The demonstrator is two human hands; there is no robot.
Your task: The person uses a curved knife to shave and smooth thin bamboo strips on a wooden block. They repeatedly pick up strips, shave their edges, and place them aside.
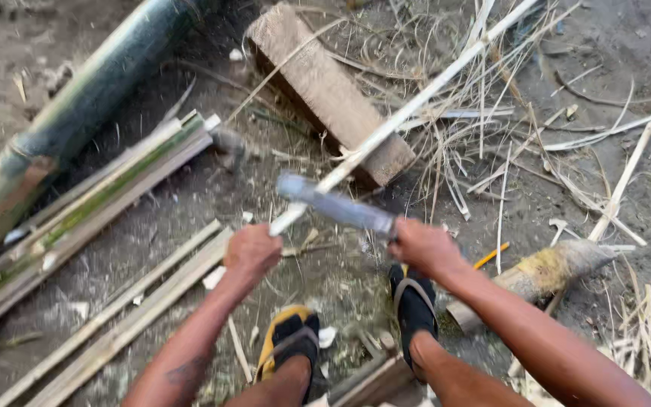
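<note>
Left hand [250,252] fisted on bamboo strip [416,105], long axis running up-right over wood block [325,90]. Right hand [423,245] gripping knife [333,203], blade crossing strip just above left fingers [259,235].

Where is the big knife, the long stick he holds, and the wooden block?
Knife [337,205], head view, middle of the flat blade.
Long bamboo strip [408,113], head view, midway along its pale length.
Wooden block [325,87], head view, its top face.

bare ground [190,203] left seems passable; wooden block [331,90] blocks ahead.
</note>
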